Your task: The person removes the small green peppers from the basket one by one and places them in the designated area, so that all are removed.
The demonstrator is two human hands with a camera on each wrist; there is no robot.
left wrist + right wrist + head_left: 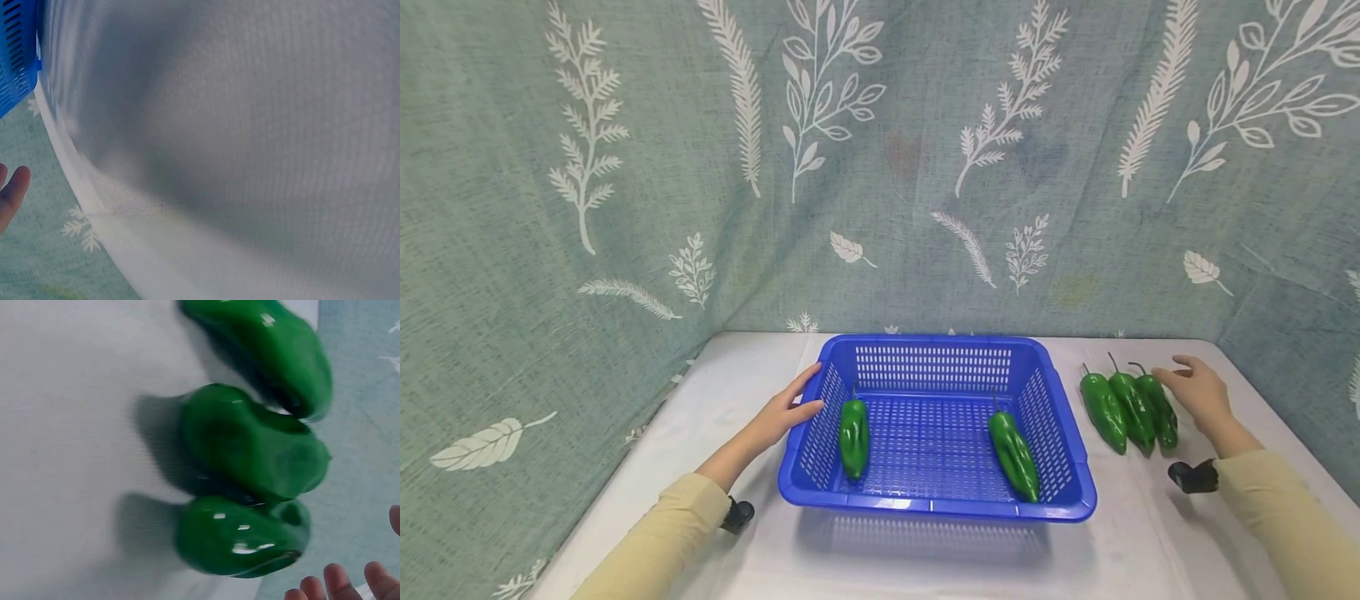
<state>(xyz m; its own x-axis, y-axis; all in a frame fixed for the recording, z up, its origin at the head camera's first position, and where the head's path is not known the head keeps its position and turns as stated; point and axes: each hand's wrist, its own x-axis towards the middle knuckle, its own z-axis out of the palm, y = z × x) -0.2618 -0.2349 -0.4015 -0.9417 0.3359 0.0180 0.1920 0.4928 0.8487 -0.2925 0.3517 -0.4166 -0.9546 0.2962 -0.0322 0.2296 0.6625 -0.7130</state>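
Observation:
A blue plastic basket (931, 505) with slotted walls stands on the table. Inside it lie two glossy green peppers, one on the left (853, 439) and another on the right (1015, 455). My left hand (781, 414) is at the basket's left rim, its fingers extended along the edge. To the right of the basket, three more green peppers lie side by side: the nearest to it (1103, 411), a middle one (1132, 411) and an outer one (1157, 408). Beside the outer pepper's stem end, my right hand (1202, 396) hovers with parted fingers, holding nothing.
White cloth (752, 554) covers the table. A green curtain (895, 275) with white leaf prints hangs along the back and sides. Each wrist carries a small black camera, one on the left (738, 515) and one on the right (1192, 477).

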